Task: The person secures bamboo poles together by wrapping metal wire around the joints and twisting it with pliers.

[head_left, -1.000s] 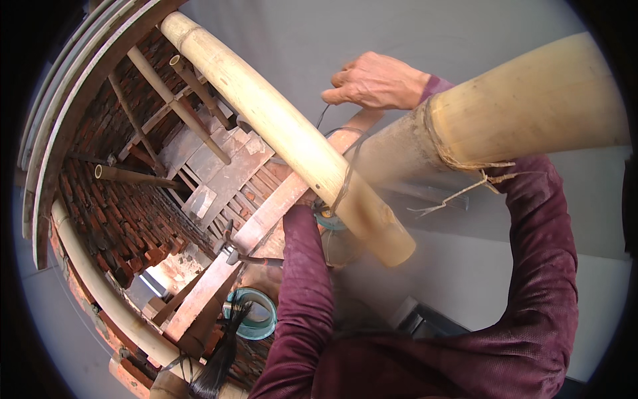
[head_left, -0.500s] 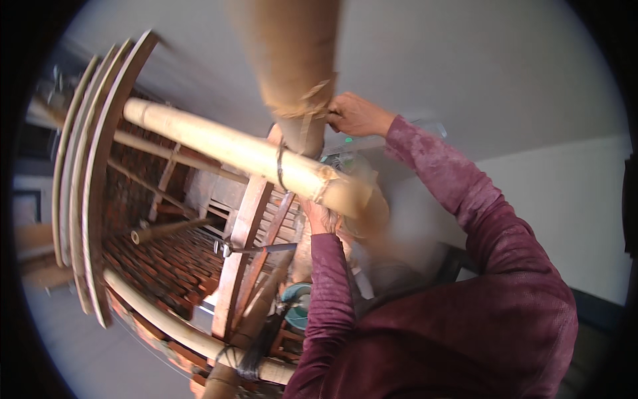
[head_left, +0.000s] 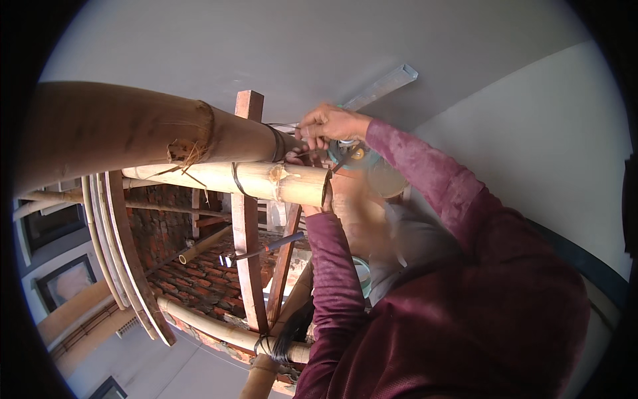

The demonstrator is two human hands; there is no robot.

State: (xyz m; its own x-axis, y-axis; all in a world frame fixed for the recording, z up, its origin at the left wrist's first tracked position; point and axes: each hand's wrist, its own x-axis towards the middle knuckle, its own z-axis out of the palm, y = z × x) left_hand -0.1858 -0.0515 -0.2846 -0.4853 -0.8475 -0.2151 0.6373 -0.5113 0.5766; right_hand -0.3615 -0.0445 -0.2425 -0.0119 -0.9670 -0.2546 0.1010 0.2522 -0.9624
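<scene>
The right hand point(head_left: 330, 124), in a maroon sleeve, has its grip pinched together on a thin dark binding wire point(head_left: 276, 143) that wraps the thick brown bamboo pole point(head_left: 133, 130) just where that pole crosses the upright reddish wooden post point(head_left: 246, 219). The left hand point(head_left: 311, 207) reaches up beneath the paler yellow bamboo pole point(head_left: 266, 181) lying right under the brown one, near its cut end; its fingers are hidden there, so whether that grip is together or apart cannot be told. Far below lies a red brick wall point(head_left: 199, 279).
</scene>
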